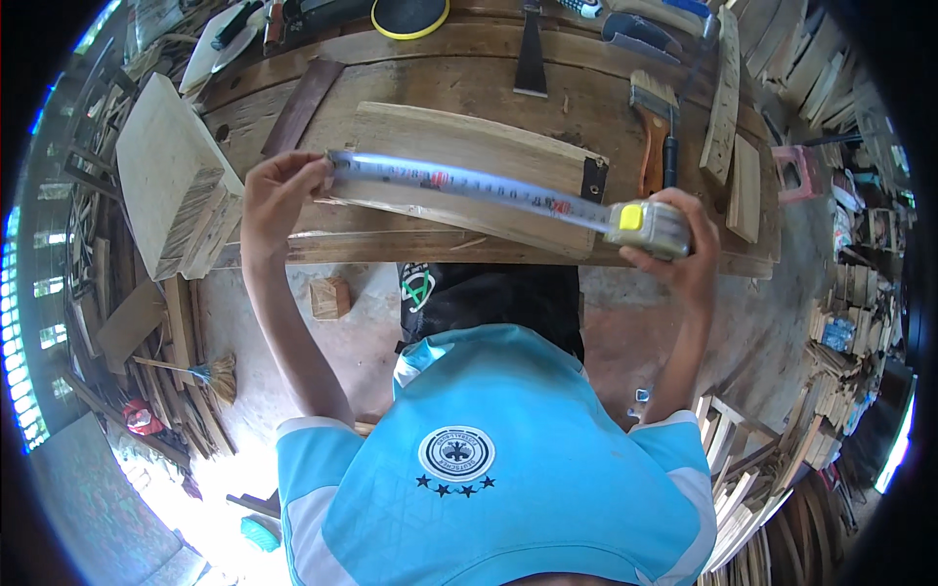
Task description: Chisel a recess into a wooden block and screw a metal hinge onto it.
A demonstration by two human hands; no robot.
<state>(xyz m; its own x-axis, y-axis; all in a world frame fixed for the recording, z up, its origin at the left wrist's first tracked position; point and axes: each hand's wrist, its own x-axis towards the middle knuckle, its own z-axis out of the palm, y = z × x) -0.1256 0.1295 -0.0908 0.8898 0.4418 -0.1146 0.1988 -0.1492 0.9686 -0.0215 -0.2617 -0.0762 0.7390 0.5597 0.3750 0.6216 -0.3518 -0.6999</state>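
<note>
A tape measure [653,229] with a clear case and a yellow button sits in my right hand [692,234], at the front edge of the workbench. Its metal blade [469,183] is drawn out to the left, and my left hand [285,190] pinches the free end. The blade runs lengthwise over a pale wooden board [469,132] lying on the bench; whether it touches the wood I cannot tell. A small dark piece [594,180] lies at the board's right end.
On the workbench [410,70] lie a brush [652,132], a scraper [531,61], a dark wood strip [303,105] and a round yellow-rimmed disc [410,14]. A thick wooden block [176,166] stands at the left. Wood scraps [850,303] are piled around, and a small block [330,299] rests on the floor.
</note>
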